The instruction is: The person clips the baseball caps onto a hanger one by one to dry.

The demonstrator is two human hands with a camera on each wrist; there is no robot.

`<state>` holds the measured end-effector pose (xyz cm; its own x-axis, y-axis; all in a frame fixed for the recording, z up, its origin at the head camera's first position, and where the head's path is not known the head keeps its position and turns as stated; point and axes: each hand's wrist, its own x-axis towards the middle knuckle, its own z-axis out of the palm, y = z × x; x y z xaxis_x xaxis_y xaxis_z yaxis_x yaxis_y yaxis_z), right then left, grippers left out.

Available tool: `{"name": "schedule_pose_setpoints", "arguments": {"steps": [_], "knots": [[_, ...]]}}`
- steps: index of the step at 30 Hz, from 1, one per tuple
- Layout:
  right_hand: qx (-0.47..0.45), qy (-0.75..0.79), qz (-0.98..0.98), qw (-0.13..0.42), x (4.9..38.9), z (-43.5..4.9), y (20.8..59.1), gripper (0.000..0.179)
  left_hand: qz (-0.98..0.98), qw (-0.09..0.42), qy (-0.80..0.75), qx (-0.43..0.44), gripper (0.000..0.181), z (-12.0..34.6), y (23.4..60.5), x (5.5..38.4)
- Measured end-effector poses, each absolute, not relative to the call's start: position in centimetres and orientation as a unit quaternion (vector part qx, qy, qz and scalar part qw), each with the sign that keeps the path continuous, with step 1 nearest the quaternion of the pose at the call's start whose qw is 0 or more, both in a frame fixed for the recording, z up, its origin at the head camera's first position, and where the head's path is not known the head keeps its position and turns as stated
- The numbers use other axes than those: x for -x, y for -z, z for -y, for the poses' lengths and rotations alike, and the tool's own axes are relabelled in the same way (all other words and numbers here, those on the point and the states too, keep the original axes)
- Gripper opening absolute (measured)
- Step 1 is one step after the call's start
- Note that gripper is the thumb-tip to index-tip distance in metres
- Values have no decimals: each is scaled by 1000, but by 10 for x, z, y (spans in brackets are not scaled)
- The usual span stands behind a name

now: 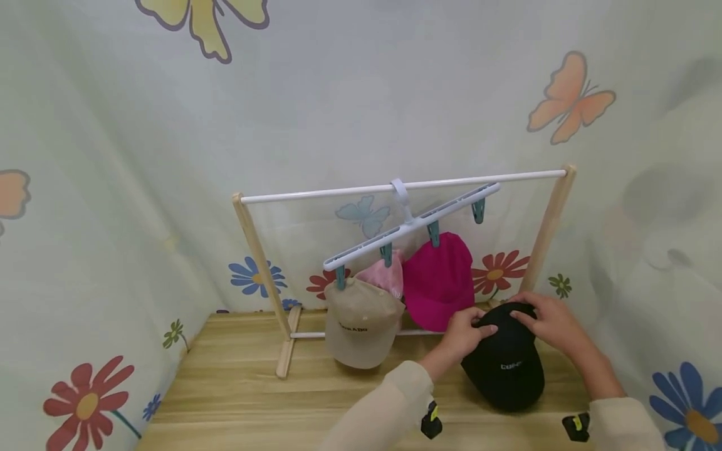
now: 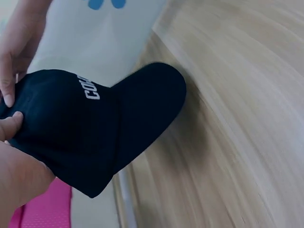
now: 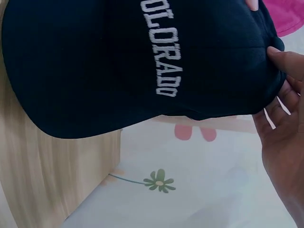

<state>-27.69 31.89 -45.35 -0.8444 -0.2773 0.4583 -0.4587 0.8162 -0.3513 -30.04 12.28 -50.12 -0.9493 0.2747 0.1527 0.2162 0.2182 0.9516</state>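
Both hands hold a black baseball cap [image 1: 503,358] by its crown at the right of the rack, brim hanging down. White lettering shows across its front, reading COLORADO in part in the right wrist view. My left hand [image 1: 464,335] pinches the crown's left side, thumb on the outer cloth. On the opposite side my right hand [image 1: 549,319] grips the crown's edge, its thumb on the front and its fingers behind. Up and left of the cap, a white clip hanger [image 1: 408,228] slants from the rack, and its far right green clip [image 1: 478,211] holds nothing.
A beige cap [image 1: 361,322], a light pink cap [image 1: 383,275] and a magenta cap [image 1: 440,282] hang from the hanger's other clips. The wooden rack has a white top rail [image 1: 316,193] and stands on a wood-grain table [image 1: 237,388]. Behind it hangs a flowered curtain [image 1: 350,94].
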Motion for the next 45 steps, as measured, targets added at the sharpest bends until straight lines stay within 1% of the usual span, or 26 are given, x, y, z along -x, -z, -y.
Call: {"name": "schedule_pose_setpoints", "arguments": {"steps": [4, 8, 13, 19, 26, 32, 41, 45], "knots": [[-198, -235, 921, 240, 272, -312, 452, 19, -770, 30, -615, -168, 10, -114, 495, 299], [-194, -234, 915, 266, 271, -306, 449, 21, -768, 24, -611, -189, 12, -106, 484, 298], [-193, -249, 908, 278, 269, -303, 445, 22, -771, 21, -601, -209, 13, -101, 476, 297], [-194, -245, 904, 292, 266, -302, 443, 23, -777, 21, -592, -213, 13, -100, 474, 296], [-214, -248, 884, 332, 268, -301, 449, 27, -777, 21, -588, -223, 12, -96, 473, 293], [-210, -263, 879, 338, 264, -297, 453, 28, -770, 24, -597, -226, 11, -93, 475, 290], [-223, -260, 863, 371, 264, -291, 457, 33, -784, 3, -574, -238, 9, -88, 475, 289], [-222, -266, 862, 369, 264, -289, 456, 32, -783, -5, -570, -247, 10, -86, 473, 287]]}}
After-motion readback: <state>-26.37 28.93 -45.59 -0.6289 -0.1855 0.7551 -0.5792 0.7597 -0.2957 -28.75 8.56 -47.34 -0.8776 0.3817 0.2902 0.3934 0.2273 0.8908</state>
